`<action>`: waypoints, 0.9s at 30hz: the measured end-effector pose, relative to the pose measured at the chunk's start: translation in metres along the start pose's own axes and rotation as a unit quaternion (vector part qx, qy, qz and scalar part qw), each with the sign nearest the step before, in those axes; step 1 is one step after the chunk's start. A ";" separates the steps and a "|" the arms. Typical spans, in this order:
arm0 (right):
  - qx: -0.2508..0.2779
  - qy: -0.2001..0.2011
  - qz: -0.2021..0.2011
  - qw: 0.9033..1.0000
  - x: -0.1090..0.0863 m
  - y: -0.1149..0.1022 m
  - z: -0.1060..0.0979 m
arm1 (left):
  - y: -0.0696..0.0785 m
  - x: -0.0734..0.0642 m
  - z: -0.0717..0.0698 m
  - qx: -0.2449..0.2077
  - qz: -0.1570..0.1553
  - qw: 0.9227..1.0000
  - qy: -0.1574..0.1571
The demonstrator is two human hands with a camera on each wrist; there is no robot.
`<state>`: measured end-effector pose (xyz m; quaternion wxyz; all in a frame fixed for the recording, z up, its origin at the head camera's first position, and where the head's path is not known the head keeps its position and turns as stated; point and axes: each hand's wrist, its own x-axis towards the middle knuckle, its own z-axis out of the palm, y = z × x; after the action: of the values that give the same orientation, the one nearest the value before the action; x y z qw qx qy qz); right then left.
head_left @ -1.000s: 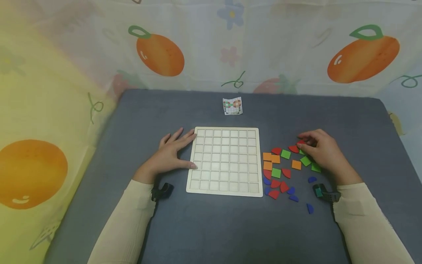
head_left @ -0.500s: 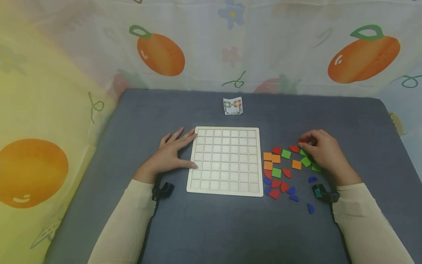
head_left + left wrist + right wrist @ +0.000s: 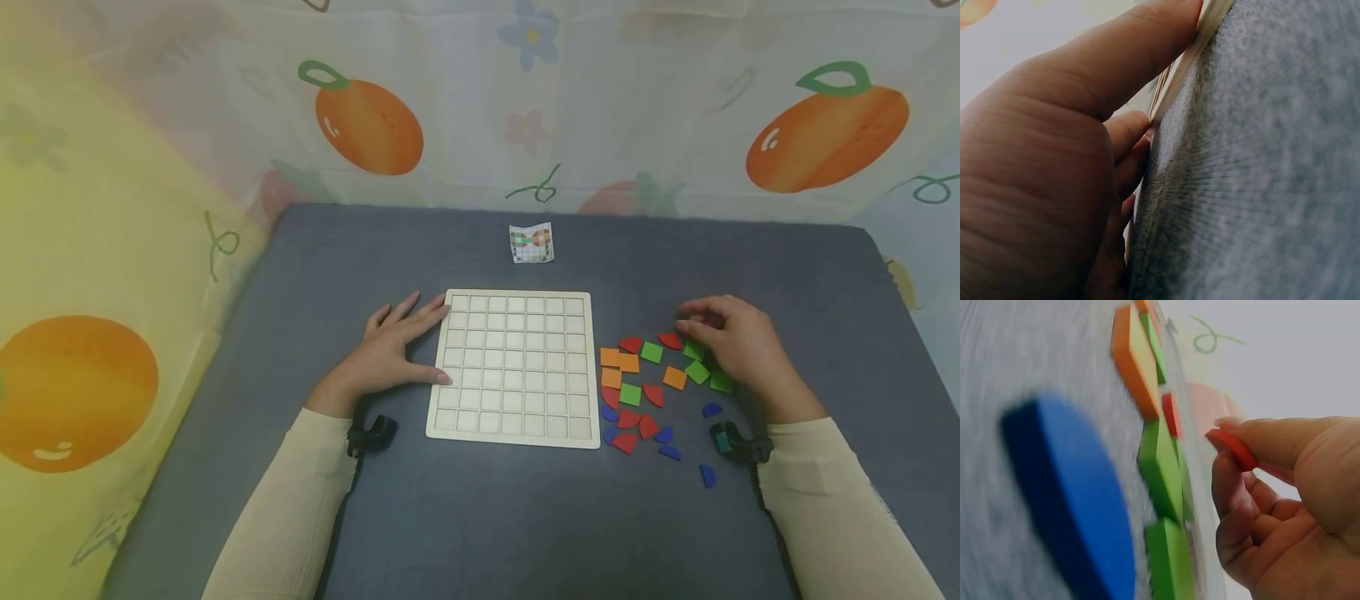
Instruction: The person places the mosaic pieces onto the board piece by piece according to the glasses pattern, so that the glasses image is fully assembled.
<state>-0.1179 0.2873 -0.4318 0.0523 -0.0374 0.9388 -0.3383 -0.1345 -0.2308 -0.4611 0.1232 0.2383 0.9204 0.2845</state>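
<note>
Your right hand point(image 3: 735, 343) is pinching a small red piece point(image 3: 1235, 450) between the thumb and a fingertip; in the right wrist view, the piece is appearing raised off the table point(image 3: 465, 517). Half a second ago, a sliver of red was showing at these fingertips in the head view; now your fingers are hiding it, which is suggesting a slight turn or lift. For the work, you are thus controlling this one piece apart from the others. Your left hand point(image 3: 386, 354) is keeping its place, its fingers spreading and grasping nothing, its thumb tip resting at the left rim of the gridded board point(image 3: 513, 439), which you are apparently steadying.

Surroundings: orange squares point(image 3: 674, 377), green squares point(image 3: 652, 352), red quarter-rounds point(image 3: 670, 341) and blue half-rounds point(image 3: 708, 476) are lying scattered to the right of the board, some of them touching. A printed card point(image 3: 531, 243) is lying beyond the board, its details being too small to read.

Obstruction: several pieces are occupying the strip between your right hand and the board, standing in the way of any low sweep leftward; your right hand is partly covering the nearest green ones.
</note>
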 end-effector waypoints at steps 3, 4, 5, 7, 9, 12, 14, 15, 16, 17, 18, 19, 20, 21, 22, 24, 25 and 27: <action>0.017 -0.007 0.006 1.000 0.000 -0.007 -0.001 | 0.001 0.000 0.000 -0.003 0.001 1.000 0.002; 0.023 -0.012 0.009 1.000 0.000 -0.009 -0.001 | 0.002 0.000 -0.001 -0.004 0.001 1.000 0.002; 0.029 -0.017 0.012 0.999 0.001 -0.011 -0.001 | 0.002 0.000 -0.001 -0.004 0.001 1.000 0.003; 0.041 -0.031 0.018 0.999 0.003 -0.014 -0.001 | 0.002 0.000 -0.001 -0.005 0.001 1.000 0.004; 0.049 -0.045 0.027 0.997 0.005 -0.015 -0.001 | 0.002 -0.001 -0.001 -0.006 0.003 1.000 0.003; 0.064 -0.058 0.039 0.996 0.006 -0.018 0.000 | 0.003 -0.001 -0.001 -0.009 0.006 1.000 0.002; 0.075 -0.064 0.042 0.994 0.007 -0.022 0.000 | 0.003 -0.001 0.000 -0.010 0.005 1.000 0.001; 0.081 -0.067 0.041 0.994 0.008 -0.025 0.001 | 0.003 -0.001 0.000 -0.010 0.003 1.000 0.000; 0.084 -0.068 0.040 0.993 0.009 -0.028 0.002 | 0.003 -0.001 0.000 -0.009 0.001 1.000 -0.001; 0.086 -0.068 0.037 0.993 0.010 -0.032 0.003 | 0.002 -0.001 0.000 -0.009 -0.001 1.000 -0.001; 0.086 -0.069 0.034 0.993 0.011 -0.036 0.004 | 0.002 -0.001 0.000 -0.008 -0.003 1.000 -0.002; 0.086 -0.070 0.030 0.993 0.013 -0.039 0.006 | 0.002 -0.001 -0.001 -0.008 -0.003 1.000 -0.002; 0.083 -0.070 0.026 0.994 0.015 -0.043 0.008 | 0.002 -0.002 -0.001 -0.007 -0.003 1.000 -0.002; 0.081 -0.070 0.023 0.994 0.016 -0.048 0.010 | 0.002 -0.002 -0.001 -0.006 -0.003 1.000 -0.001; 0.078 -0.069 0.020 0.994 0.018 -0.052 0.013 | 0.002 -0.002 -0.001 -0.006 -0.002 1.000 -0.001; 0.085 -0.076 0.014 0.993 0.020 -0.059 0.018 | 0.001 -0.002 -0.001 -0.007 -0.001 1.000 0.001; 0.092 -0.080 0.011 0.992 0.022 -0.063 0.022 | 0.001 -0.002 -0.001 -0.008 -0.001 1.000 0.001; 0.116 -0.094 0.011 0.989 0.024 -0.070 0.028 | 0.001 -0.002 -0.001 -0.008 0.000 1.000 0.002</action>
<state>-0.1361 0.2133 -0.4099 0.1475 -0.0526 0.8845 -0.4395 -0.1322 -0.2315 -0.4594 0.1235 0.2363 0.9183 0.2925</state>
